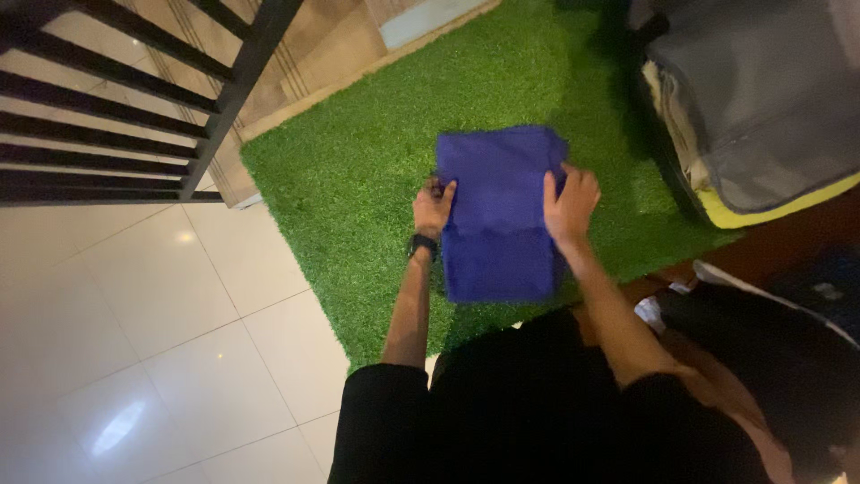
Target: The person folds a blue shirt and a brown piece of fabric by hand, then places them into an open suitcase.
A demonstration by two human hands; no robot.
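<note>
A blue cloth (495, 211) lies on a green grass mat (358, 179), and it already looks well folded: a compact, roughly rectangular packet with straight side edges and a visible crease or layer line across its middle, where an upper layer seems to sit over a lower one. Judging from that shape, most of the folding appears done; what seems left is pressing the layers flat or one more fold, since the lower half still juts out a little past the upper (the dim light makes the layers hard to count).

The left hand (434, 206) sits at the cloth's left edge, about halfway down. Its fingers curl around that edge, so the grip is narrow and closed on the fabric. A dark watch (421, 245) is on that wrist.

The right hand (570, 202) is at the right edge, fingers laid over the top surface and thumb tucked at the side. It looks like a light pinch on the edge, though I cannot tell how firmly it holds.

Nearby: white floor tiles (161, 296), a dark railing (116, 99), and a grey bag with yellow trim (761, 108) at the mat's far corner.
</note>
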